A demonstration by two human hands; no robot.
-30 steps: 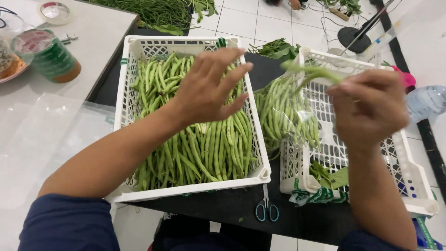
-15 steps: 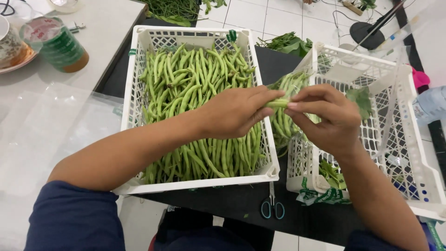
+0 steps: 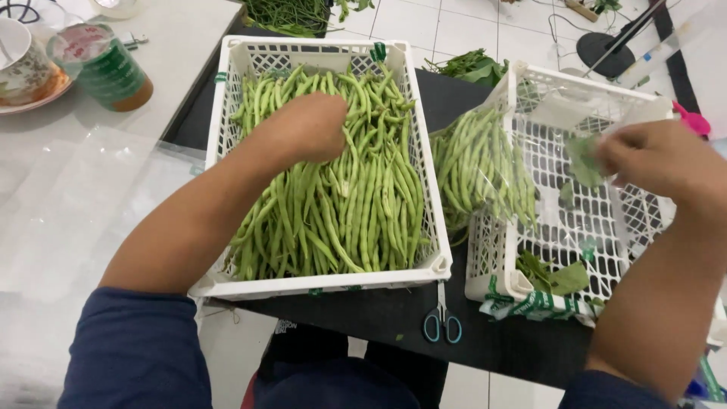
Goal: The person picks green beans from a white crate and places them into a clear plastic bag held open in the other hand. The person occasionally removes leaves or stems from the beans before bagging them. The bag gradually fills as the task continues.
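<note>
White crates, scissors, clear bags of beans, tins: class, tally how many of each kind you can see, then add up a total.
White crates: 2, one full of loose beans, one nearly bare
Scissors: 1
Clear bags of beans: 1
Tins: 1
Total: 5

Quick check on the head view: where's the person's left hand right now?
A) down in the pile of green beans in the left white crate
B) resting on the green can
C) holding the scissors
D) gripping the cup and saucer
A: the left hand is pressed into the green beans inside the left white crate, while the scissors lie untouched on the dark table.
</note>
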